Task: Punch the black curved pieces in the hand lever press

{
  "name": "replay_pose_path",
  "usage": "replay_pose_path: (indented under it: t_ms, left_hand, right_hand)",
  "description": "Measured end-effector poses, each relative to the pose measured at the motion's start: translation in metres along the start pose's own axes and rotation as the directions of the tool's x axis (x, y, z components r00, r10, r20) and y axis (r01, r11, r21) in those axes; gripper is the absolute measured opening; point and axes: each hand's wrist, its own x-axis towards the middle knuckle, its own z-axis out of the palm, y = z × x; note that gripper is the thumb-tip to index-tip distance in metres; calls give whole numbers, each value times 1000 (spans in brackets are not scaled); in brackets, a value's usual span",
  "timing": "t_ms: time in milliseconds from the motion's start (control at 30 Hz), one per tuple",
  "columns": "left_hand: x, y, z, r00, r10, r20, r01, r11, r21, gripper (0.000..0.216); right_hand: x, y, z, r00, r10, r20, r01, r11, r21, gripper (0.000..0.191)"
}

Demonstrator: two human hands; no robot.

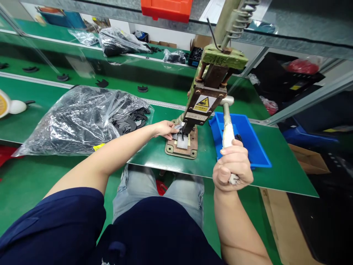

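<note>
My left hand (166, 129) pinches a dark curved plastic part (175, 134) on the base (179, 151) of a green hand press. The part lies under the press's ram, which hides some of it. My right hand (234, 165) is wrapped round the press lever (227, 129), whose grip is bound in white wrapping. On the press head (205, 103) is a yellow warning sign. To the left of my left hand, a clear plastic bag (82, 117) of dark curved parts lies with its mouth open, some parts (131, 123) showing there.
A blue bin (256, 147) stands right of the press, behind my right hand. Several dark parts (63, 77) lie spaced along the green belt (116, 82) beyond the table. More bags (118, 41) rest on the far ledge. An orange-red bin (167, 9) sits on the shelf overhead.
</note>
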Motion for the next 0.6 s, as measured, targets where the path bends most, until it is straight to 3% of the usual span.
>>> replay_pose_path:
  t_ms: [233,467,600]
  left_hand:
    - [4,8,6,996,-53,68,48,997,66,36]
    - [4,-5,-7,981,125,145,-122,992,-33,38]
    - [7,-8,-13,973,144,182,-141,990,-30,40]
  right_hand:
    - [1,-2,1,1000,16,-8,-16,1000,-8,28]
    - [2,-2,-6,998,30,63,-27,998,-51,30]
    - [2,-2,-5,999,26,41,-25,999,-39,28]
